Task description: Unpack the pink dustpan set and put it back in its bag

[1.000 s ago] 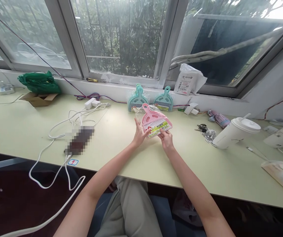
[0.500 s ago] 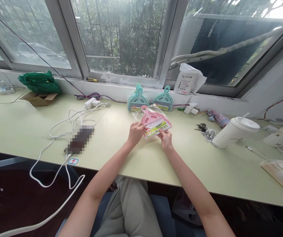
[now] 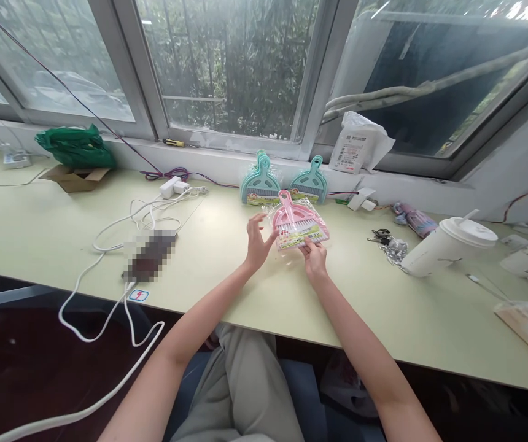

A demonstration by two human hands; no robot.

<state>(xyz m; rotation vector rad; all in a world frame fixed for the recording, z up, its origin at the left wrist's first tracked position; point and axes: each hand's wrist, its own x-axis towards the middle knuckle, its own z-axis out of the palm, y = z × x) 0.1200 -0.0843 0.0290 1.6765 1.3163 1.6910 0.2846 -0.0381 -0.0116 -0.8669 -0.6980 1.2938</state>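
A pink dustpan and brush set (image 3: 295, 216) in a clear plastic bag, with a printed label across its bristles, is held above the table in front of me. My right hand (image 3: 314, 256) grips its lower edge, thumb on the label side. Beside the set's left edge is my left hand (image 3: 258, 243), its fingers spread and the thumb pointing at the bag; whether it touches the plastic I cannot tell. Behind stand several packaged teal dustpan sets (image 3: 260, 184) in a row, and another teal stack (image 3: 309, 182) to their right.
On the left lie white cables (image 3: 102, 245), a blurred dark device (image 3: 151, 255) and a cardboard box (image 3: 75, 178) under a green bag (image 3: 76, 146). Keys (image 3: 386, 239) and a white lidded cup (image 3: 448, 245) are on the right. A white package (image 3: 358, 144) rests on the windowsill.
My left hand has let go of the pink set and opened its fingers. The set has turned more upright in my right hand. The view has shifted slightly.
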